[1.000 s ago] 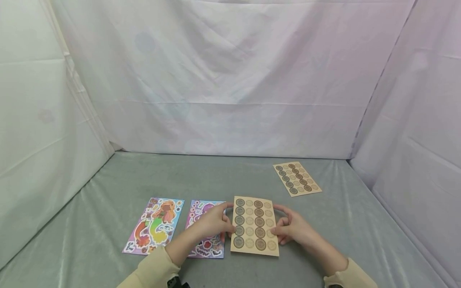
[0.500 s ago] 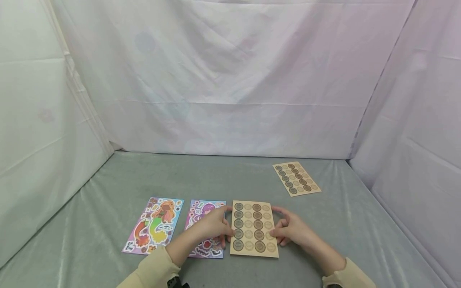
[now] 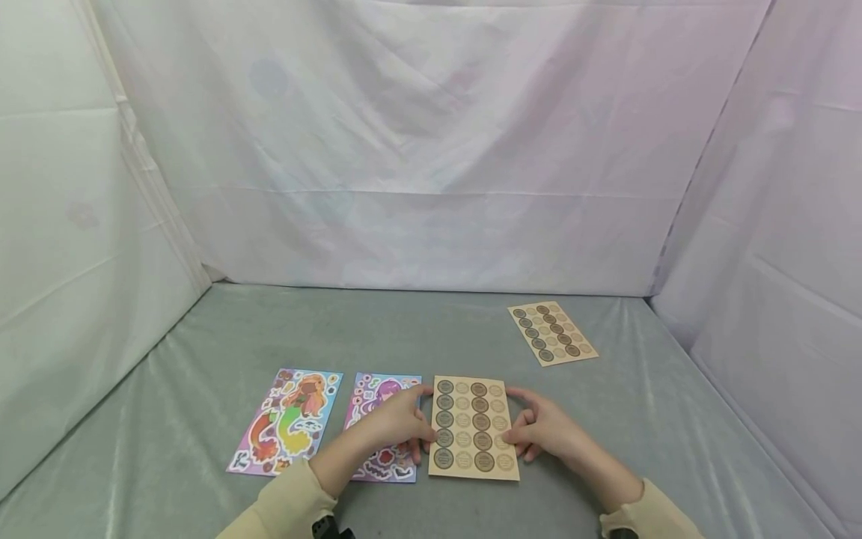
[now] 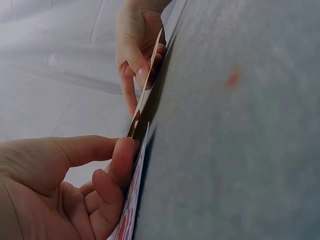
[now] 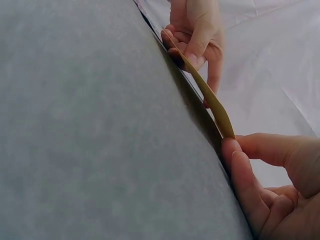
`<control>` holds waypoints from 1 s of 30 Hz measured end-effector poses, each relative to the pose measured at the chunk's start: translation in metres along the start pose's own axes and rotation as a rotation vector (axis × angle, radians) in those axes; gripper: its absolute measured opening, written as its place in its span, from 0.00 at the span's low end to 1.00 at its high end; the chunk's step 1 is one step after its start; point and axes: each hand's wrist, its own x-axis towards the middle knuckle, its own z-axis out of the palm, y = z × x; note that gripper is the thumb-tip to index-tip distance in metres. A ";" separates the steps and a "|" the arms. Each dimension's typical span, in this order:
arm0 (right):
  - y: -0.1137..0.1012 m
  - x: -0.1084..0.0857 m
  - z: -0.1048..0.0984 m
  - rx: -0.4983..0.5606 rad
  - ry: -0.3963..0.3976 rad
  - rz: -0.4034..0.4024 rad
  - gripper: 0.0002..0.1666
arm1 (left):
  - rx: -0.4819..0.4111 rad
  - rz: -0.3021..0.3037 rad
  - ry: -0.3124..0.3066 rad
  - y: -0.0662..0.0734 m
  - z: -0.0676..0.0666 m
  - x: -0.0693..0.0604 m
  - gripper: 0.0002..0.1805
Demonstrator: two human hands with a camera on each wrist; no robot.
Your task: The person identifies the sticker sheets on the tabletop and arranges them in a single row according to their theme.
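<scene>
A tan sheet of round stickers (image 3: 473, 428) is held by its two sides just over the grey table, right of a purple sticker sheet (image 3: 384, 470). My left hand (image 3: 399, 419) pinches its left edge, partly covering the purple sheet; my right hand (image 3: 547, 428) pinches its right edge. Both wrist views show the tan sheet (image 4: 146, 82) (image 5: 207, 95) edge-on, slightly bowed, a narrow gap between it and the table. In them, thumb and fingers of the left hand (image 4: 75, 185) and right hand (image 5: 275, 185) meet at its edges.
A mermaid sticker sheet (image 3: 291, 423) lies at the left. Farther back on the right, a second tan sheet of round stickers (image 3: 554, 334) lies at an angle. White cloth walls (image 3: 431, 150) stand around the grey table (image 3: 337, 322).
The tan sheet has come down a little and toward the person, both hands moving with it and keeping their pinch. Its far edge now sits lower in the head view.
</scene>
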 end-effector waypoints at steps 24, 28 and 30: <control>-0.005 -0.001 0.001 -0.060 -0.005 0.001 0.54 | -0.013 -0.029 0.008 0.000 0.002 0.001 0.48; -0.006 -0.001 0.001 -0.061 -0.008 0.003 0.54 | -0.006 -0.022 0.005 0.001 0.002 0.001 0.48; -0.006 -0.002 0.000 -0.057 -0.015 0.007 0.54 | -0.001 -0.022 0.004 0.001 0.002 0.000 0.48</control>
